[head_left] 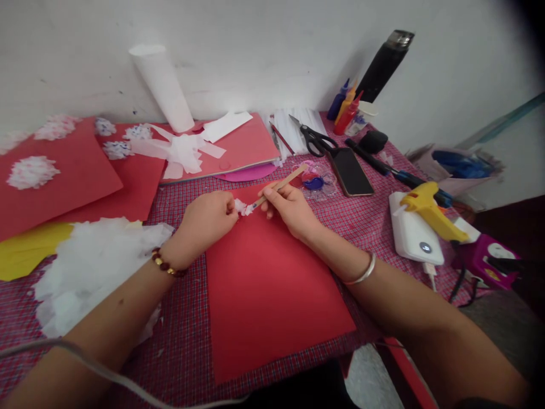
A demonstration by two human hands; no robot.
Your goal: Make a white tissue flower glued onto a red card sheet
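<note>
My left hand (213, 218) is closed, its fingertips at a small white-and-pink paper tuft (243, 208) over the far end of a red sheet (276, 295). In my right hand (287, 205) is a wooden popsicle stick (290, 177), held at a slant like a pen. Its lower tip, dark with paint, touches or nearly touches the tuft; I cannot tell which. Just beyond, a clear palette (326, 187) holds pink and blue paint. White tissue paper pieces (102, 267) lie in a heap left of my left hand.
Red sheets (59, 176) with tissue pompoms (33, 172) lie at the left. Along the back are a white roll (164, 85), scissors (313, 136) and paint bottles (349, 113). A phone (351, 171), a power bank (415, 227) and a yellow glue gun (434, 210) are at the right. A cable (106, 372) crosses the near left.
</note>
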